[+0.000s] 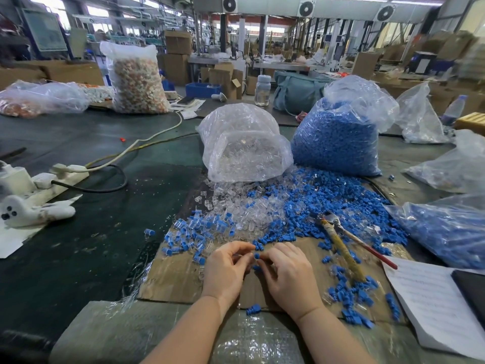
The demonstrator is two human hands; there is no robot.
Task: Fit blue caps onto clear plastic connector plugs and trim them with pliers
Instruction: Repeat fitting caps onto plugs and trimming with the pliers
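Head view shows your left hand and right hand together over the cardboard at the near edge of the desk, fingers pinched on a blue cap between them; whether a clear plug is under it, you cannot tell. The cap looks light, small and probably slippery, so pinch its sides. The pliers lie just right.
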